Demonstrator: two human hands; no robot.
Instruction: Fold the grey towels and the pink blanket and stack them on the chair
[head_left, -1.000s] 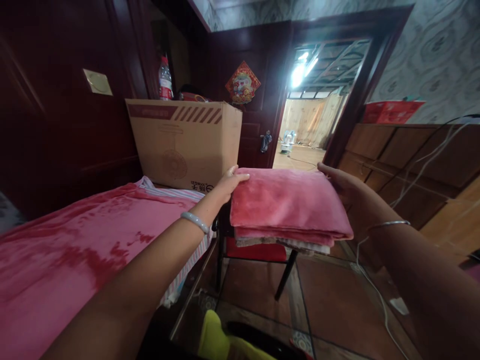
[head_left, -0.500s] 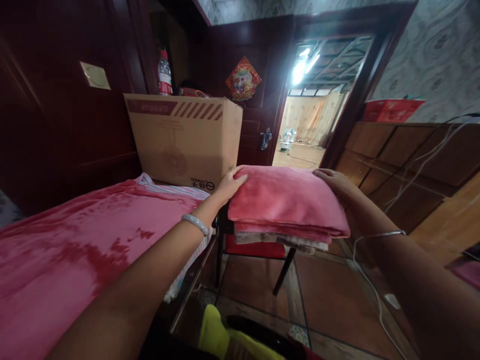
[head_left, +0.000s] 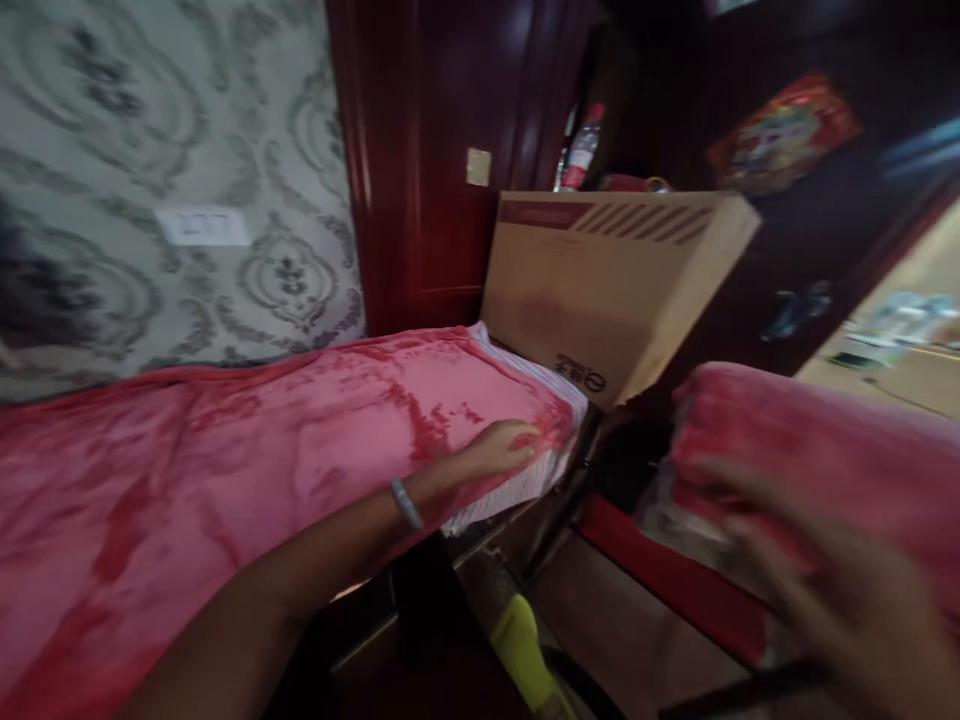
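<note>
My left hand (head_left: 506,447) is over the far right corner of a pink plush blanket (head_left: 337,440) spread on a bed, its fingers loosely extended and nothing visible in them. Whether it touches the plush cannot be made out. On the right, a folded pink blanket (head_left: 817,420) rests on a chair with a red seat (head_left: 667,570). In front of that fold is my right hand (head_left: 832,570), blurred by motion, its thumb and fingers apart and nothing in its grasp. A striped sheet edge (head_left: 517,495) hangs below the spread blanket.
A large cardboard box (head_left: 600,280) stands beyond the bed's end, with a red-capped bottle (head_left: 583,150) on top. Patterned wallpaper (head_left: 285,270) runs along the bed's far side. Something yellow-green (head_left: 521,640) shows low beside the chair.
The view has swung left toward the bed. Both hands have come away from the folded blanket's top; the left is now over the spread blanket, the right in front of the fold.
</note>
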